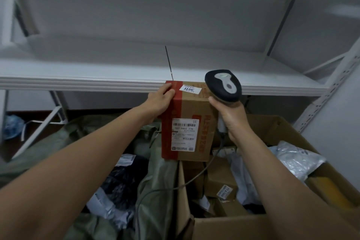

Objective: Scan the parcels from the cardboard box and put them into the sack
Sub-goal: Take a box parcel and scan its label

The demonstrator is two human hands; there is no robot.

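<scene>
1 stiff taped parcel (187, 122) — left hand (159, 101) clasps its top corner; right hand (231, 117) grips scanner (224, 85); probably light.

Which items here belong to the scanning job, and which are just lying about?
Job: taped parcel in left hand; barcode scanner in right hand; cardboard box; green sack.
Lying about: white shelving; blue bag on floor.

dim, flat indoor light, soft blur across the white shelf (136, 68), wide-angle bending at the edges.
</scene>
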